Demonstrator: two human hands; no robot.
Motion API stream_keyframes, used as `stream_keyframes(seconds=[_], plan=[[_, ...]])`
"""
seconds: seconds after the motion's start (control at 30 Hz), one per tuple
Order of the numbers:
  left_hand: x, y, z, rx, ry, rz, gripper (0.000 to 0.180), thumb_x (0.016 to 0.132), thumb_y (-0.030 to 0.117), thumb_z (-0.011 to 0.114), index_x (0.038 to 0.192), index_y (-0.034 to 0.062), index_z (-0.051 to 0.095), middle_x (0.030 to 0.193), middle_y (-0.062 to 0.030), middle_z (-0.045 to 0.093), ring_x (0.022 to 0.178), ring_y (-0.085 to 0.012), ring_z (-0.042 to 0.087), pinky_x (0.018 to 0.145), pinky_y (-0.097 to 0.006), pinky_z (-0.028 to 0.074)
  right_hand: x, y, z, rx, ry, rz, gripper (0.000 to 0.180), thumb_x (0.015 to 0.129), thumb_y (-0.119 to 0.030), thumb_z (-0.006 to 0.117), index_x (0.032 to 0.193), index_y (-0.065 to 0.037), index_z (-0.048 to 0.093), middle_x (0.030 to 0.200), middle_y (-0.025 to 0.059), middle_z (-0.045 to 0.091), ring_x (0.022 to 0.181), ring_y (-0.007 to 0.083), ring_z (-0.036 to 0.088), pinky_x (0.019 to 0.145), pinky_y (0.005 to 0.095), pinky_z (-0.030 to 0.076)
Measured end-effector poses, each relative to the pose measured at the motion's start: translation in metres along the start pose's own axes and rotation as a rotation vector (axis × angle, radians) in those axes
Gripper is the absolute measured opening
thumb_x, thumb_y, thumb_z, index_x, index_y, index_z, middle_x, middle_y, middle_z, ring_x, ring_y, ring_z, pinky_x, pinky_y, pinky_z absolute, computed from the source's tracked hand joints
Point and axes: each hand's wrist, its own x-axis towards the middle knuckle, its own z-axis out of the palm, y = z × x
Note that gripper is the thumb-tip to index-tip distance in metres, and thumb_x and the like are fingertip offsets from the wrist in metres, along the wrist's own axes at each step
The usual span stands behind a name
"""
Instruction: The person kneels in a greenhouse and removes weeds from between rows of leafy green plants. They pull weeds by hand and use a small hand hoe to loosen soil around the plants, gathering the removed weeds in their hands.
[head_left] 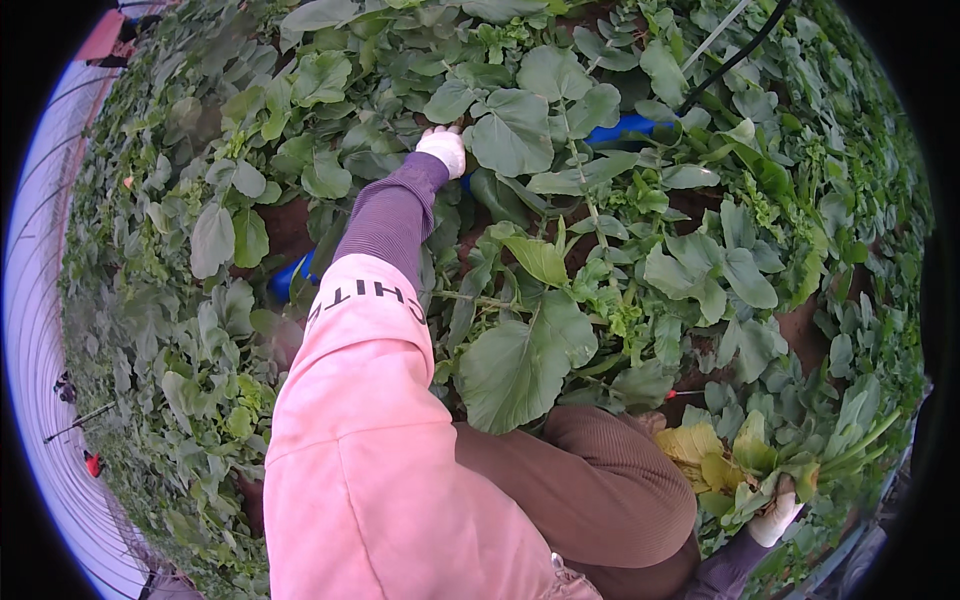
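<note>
Your left hand (pixel 443 150) reaches among broad leaves (pixel 515 130), its grip hidden; your right hand (pixel 775 518) clasps a leafy bunch (pixel 745 462), fingers half covered.

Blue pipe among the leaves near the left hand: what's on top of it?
Broad green leaves cover the blue pipe; only short stretches show. The white-gloved left hand reaches beside it, fingertips hidden.

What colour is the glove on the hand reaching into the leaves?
White. The left hand wears it, seen best in the head view, among green leaves.
</note>
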Motion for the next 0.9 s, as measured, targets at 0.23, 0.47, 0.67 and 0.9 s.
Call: stream_keyframes(seconds=[0.23,0.47,0.67,0.9], plan=[[0.026,-0.015,0.054,-0.324,0.306,-0.175,0.026,0.071,0.015,0.054,0.094,0.0057,0.063,0.092,-0.0206,0.062,0.087,-0.0350,0.059,0.077,-0.044,0.047,0.006,0.005,0.004,0.006,-0.024,0.040,0.049,0.081,-0.010,0.054,0.126,0.002,0.042,0.117,0.0089,0.051,0.102,0.0181,0.051,0.089,0.0302,0.040],[0.121,-0.001,0.107,-0.713,0.098,-0.528,0.043,0.076,0.043,0.057,0.107,0.0137,0.061,0.112,-0.0122,0.060,0.103,-0.0291,0.056,0.087,-0.036,0.045,0.012,0.015,-0.004,-0.065,-0.065,0.138,0.054,0.079,-0.014,0.057,0.127,0.002,0.039,0.120,0.0099,0.050,0.108,0.0201,0.049,0.096,0.0338,0.036],[0.125,0.040,0.101,-0.203,0.066,-0.283,0.041,0.082,0.044,0.050,0.109,0.0149,0.060,0.114,-0.0068,0.060,0.104,-0.0241,0.057,0.085,-0.033,0.046,0.009,0.024,-0.015,-0.007,-0.026,0.173,0.049,0.077,-0.012,0.059,0.122,0.004,0.045,0.115,0.0100,0.053,0.103,0.0201,0.053,0.092,0.0337,0.040],[0.076,0.031,0.082,-0.093,-0.102,-0.141,0.039,0.079,0.039,0.054,0.108,0.0135,0.061,0.111,-0.0092,0.060,0.102,-0.0255,0.057,0.085,-0.034,0.046,0.022,0.032,-0.009,-0.042,-0.030,0.194,0.047,0.075,-0.012,0.059,0.118,0.003,0.047,0.110,0.0089,0.054,0.096,0.0188,0.054,0.088,0.0315,0.041]])
